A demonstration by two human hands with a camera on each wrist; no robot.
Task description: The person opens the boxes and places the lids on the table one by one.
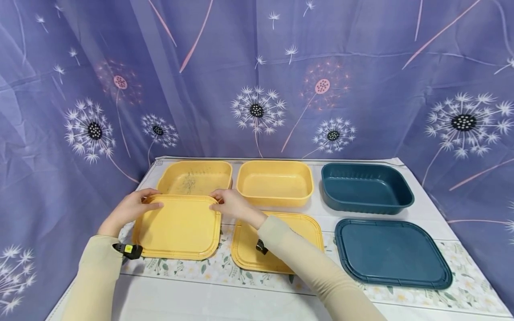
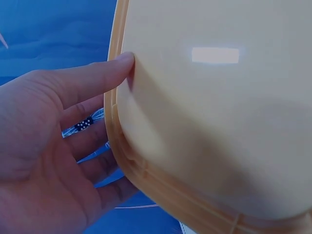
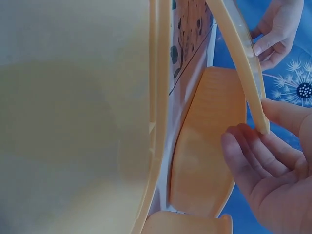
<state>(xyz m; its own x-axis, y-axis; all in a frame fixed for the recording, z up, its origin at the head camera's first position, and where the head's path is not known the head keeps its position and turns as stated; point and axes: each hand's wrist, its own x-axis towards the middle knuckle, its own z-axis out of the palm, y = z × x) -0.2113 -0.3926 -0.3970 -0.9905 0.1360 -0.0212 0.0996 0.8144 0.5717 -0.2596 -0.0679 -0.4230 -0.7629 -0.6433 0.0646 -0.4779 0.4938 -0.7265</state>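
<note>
Both hands hold a yellow rectangular lid, raised and tilted in front of the left yellow container. My left hand grips its far left corner; in the left wrist view the thumb lies on the lid's face, with the other fingers behind the rim. My right hand pinches the far right corner, and the right wrist view shows the rim between thumb and fingers. Small dark specks lie inside the left container, whose front is hidden by the lid.
A second yellow container stands in the middle, with a yellow lid in front, partly under the right forearm. At right are a dark teal container and its matching lid. A purple dandelion-print curtain surrounds the table's back and sides.
</note>
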